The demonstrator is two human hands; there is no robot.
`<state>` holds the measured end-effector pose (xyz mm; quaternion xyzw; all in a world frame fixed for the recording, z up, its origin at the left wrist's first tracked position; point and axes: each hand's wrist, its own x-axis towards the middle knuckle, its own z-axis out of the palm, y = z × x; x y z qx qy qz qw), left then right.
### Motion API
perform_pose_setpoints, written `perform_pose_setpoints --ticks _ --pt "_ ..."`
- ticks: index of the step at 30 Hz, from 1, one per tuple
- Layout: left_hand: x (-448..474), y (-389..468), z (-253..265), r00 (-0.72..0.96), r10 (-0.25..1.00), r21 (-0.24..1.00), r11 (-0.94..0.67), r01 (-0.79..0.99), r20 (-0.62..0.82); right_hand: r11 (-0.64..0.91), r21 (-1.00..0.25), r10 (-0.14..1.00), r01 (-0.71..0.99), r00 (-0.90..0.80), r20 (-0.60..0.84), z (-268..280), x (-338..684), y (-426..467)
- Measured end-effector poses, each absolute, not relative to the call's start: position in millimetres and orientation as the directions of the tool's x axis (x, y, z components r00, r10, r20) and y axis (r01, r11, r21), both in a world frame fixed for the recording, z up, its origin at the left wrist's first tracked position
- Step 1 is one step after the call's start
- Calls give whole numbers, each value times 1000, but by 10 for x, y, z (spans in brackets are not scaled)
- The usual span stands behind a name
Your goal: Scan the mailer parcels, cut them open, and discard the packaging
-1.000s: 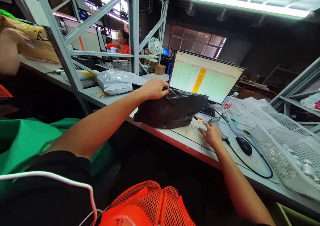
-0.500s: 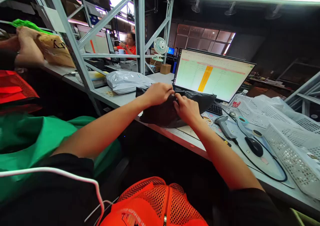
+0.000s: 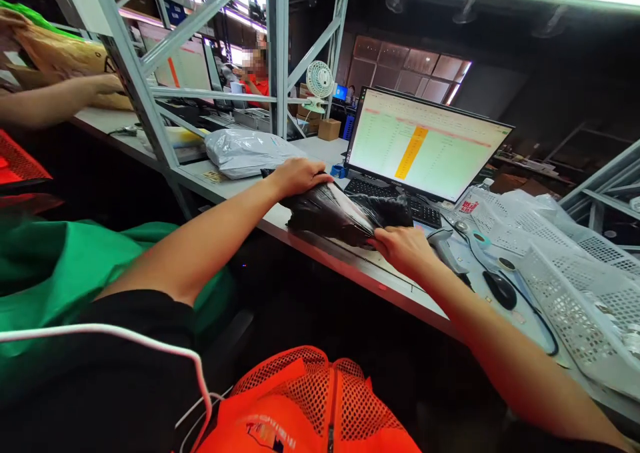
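Note:
A black plastic mailing bag (image 3: 320, 213) is stretched between my two hands over the table's front edge. My left hand (image 3: 300, 176) is closed on its upper left part. Lower down, my right hand (image 3: 403, 246) grips the bag's right side with fingers pressed together. Between the hands the plastic is pulled into tight creases, and a pale strip (image 3: 347, 203) shows in a gap; whether it is the contents or the lining I cannot tell. Behind the bag lies a black keyboard (image 3: 375, 189). A grey barcode scanner (image 3: 445, 249) rests right beside my right hand.
A monitor (image 3: 425, 146) stands behind the keyboard. White plastic baskets (image 3: 560, 306) and a black mouse (image 3: 500, 289) are on the right. A white wrapped parcel (image 3: 250, 151) lies left, near a metal rack post (image 3: 150, 99). At far left, another person's hand (image 3: 103, 86) touches a brown package.
My hands have moved apart, the right going right and down, the left slightly left. The black bag is now pulled taut, and a pale strip has come into view.

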<state>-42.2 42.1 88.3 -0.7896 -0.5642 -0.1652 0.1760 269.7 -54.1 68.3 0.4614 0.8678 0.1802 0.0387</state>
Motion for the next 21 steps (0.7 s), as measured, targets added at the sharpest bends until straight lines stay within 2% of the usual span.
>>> perform_pose_setpoints --ticks 4,8,10,13,14,16,18,21 --pt "-451 551 728 255 857 -61 -255 965 448 552 281 768 786 -610 198 345 2969 -731" --pt "-251 485 666 297 845 -46 -310 950 444 517 199 763 832 -554 333 73 3204 -773" --pt "-104 333 694 345 789 -65 -365 929 508 503 132 760 854 -509 403 -42 3265 -764" --pt "187 0 762 514 609 -168 -533 829 604 497 3 763 868 -439 474 -185 3267 -754" --pt "298 -107 772 585 563 -206 -594 777 584 500 -39 765 865 -420 488 -221 3250 -755" --pt "516 -268 754 688 560 -246 -665 705 461 501 -110 771 858 -385 508 -272 3202 -767" --pt "690 -332 682 706 629 -264 -656 707 325 494 -158 778 855 -353 519 -300 3150 -786" --pt "834 -297 525 663 713 -294 -599 745 228 480 -192 785 856 -322 530 -319 3071 -807"
